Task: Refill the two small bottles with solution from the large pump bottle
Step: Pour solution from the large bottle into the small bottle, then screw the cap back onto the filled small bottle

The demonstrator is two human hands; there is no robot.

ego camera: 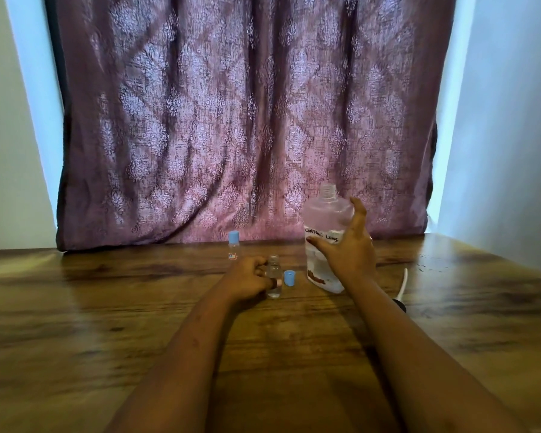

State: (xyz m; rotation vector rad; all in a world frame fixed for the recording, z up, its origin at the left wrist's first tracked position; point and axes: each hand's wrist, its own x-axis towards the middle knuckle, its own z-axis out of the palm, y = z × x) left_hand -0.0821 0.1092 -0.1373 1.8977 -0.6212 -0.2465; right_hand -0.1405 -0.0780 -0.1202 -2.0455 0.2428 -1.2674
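A large clear bottle (323, 220) with a handwritten label stands upright on the wooden table (106, 307), its neck open and the pump off. My right hand (348, 245) is spread against its front and right side, fingers straight. My left hand (247, 276) grips a small uncapped clear bottle (274, 270) standing on the table. That bottle's blue cap (289, 278) lies just to its right. A second small bottle (233, 245) with a blue cap on stands farther back, to the left.
The removed pump (402, 289), with its white tube, lies on the table to the right of my right forearm. A purple patterned curtain (231, 120) hangs behind the table's far edge. Pale walls flank it on both sides.
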